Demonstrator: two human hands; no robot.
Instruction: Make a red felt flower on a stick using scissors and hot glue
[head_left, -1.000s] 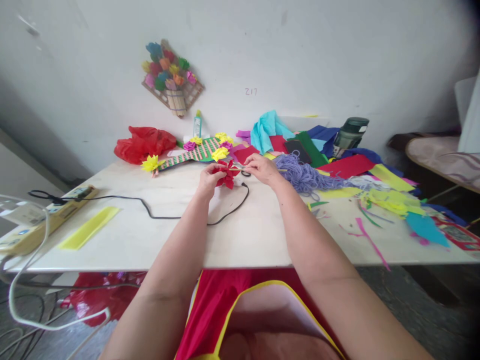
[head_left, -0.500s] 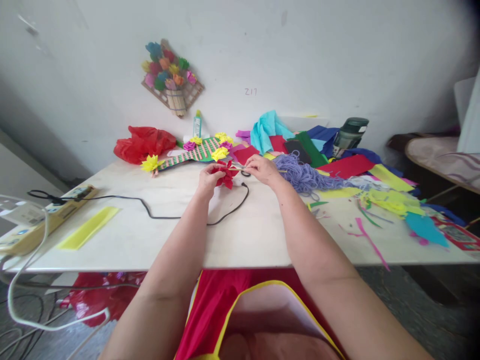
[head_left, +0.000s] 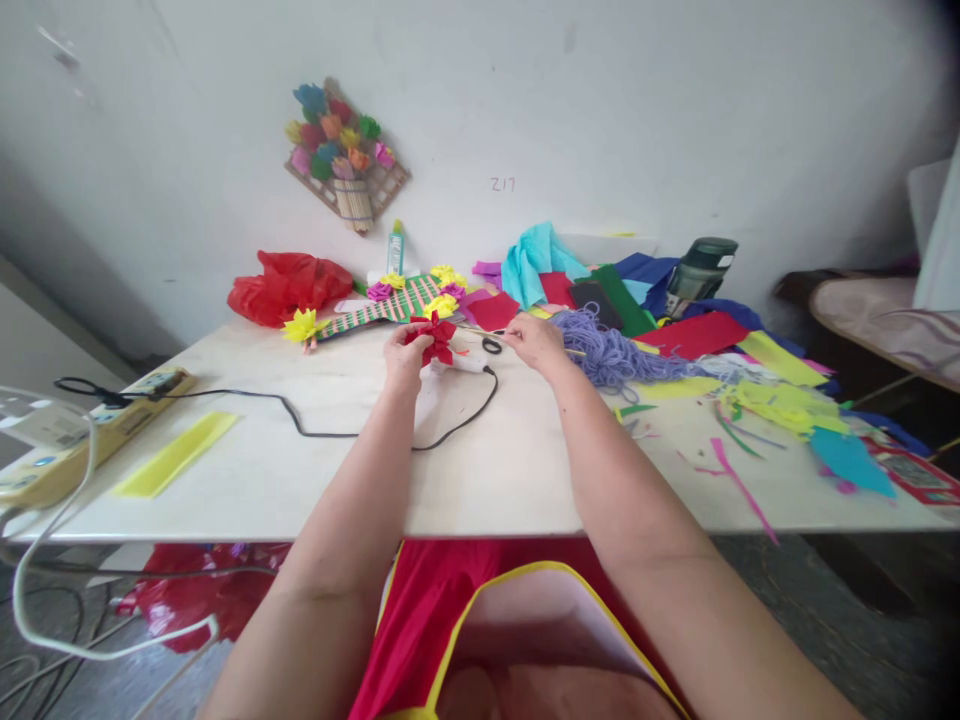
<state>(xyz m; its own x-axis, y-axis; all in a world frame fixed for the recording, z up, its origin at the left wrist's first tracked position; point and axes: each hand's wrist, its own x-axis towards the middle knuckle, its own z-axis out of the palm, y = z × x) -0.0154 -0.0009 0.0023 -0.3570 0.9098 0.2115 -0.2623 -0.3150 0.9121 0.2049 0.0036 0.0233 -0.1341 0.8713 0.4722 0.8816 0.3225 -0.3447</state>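
My left hand (head_left: 405, 352) is closed on a red paper flower (head_left: 441, 335), pinching it by its left side above the table. To the right, my right hand (head_left: 534, 338) pinches a thin wooden stick (head_left: 574, 351) that runs out on both sides of the fingers. A gap now lies between the flower and my right hand. Below the flower, a white corded tool (head_left: 472, 365) lies on the table, its front part hidden. Black scissor-like handles (head_left: 491, 346) show between my hands. Behind the flower rests a woven green-and-pink piece (head_left: 390, 308) with yellow and purple paper flowers.
Purple yarn (head_left: 600, 350) and coloured paper sheets (head_left: 697, 332) heap up at the right. A black cord (head_left: 300, 425) crosses the table (head_left: 315, 490) to a power strip (head_left: 150, 405). A yellow strip (head_left: 178, 455) lies left; a dark bottle (head_left: 703, 268) stands at the back.
My left hand has moved left with the red flower, away from the stick. My right hand has shifted slightly right with the stick, and more of the white tool and black handles shows.
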